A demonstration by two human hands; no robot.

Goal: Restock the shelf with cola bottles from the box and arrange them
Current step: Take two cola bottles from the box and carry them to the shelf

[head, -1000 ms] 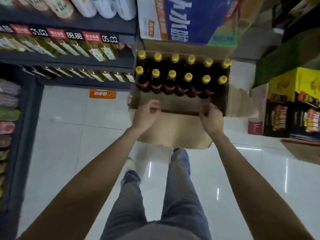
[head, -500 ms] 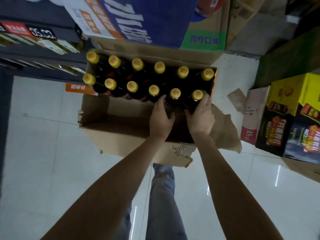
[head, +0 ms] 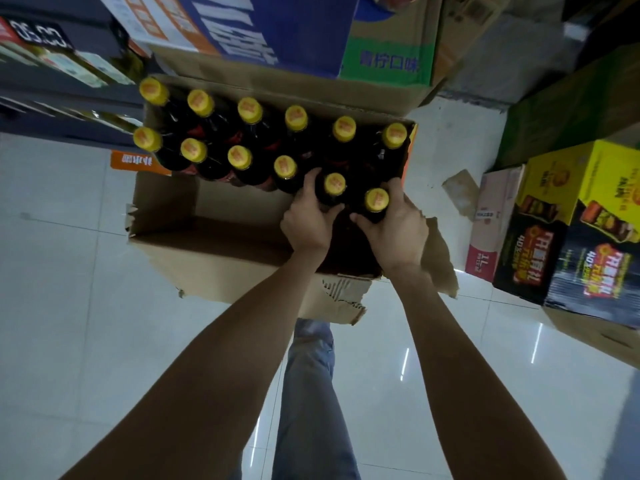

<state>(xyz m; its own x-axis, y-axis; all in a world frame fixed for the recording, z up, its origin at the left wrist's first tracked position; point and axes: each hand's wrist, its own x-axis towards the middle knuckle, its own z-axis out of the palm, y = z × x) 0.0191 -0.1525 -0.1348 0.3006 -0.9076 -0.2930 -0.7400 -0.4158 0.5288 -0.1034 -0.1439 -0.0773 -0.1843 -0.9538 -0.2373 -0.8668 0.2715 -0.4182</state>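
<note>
An open cardboard box (head: pixel 207 261) sits on the floor below me, holding several dark cola bottles with yellow caps in two rows. My left hand (head: pixel 306 221) is wrapped around the neck of one bottle (head: pixel 334 184) at the right end of the near row. My right hand (head: pixel 398 226) grips the neighbouring bottle (head: pixel 376 199), the rightmost one. Both bottles stand slightly nearer me than the rest of the row. The near left part of the box holds no bottles. The shelf (head: pixel 52 84) with price tags runs along the upper left.
A large blue and white carton (head: pixel 263 29) rests behind the box. Yellow and black cartons (head: pixel 571 233) and a pink one (head: pixel 491 220) stand at the right. A green box (head: pixel 571 109) is behind them. My legs (head: pixel 311 393) stand on glossy white floor tiles.
My hands left the box's near flap, reached in and closed on the two rightmost bottles of the near row, which now sit pulled toward me. My view came closer.
</note>
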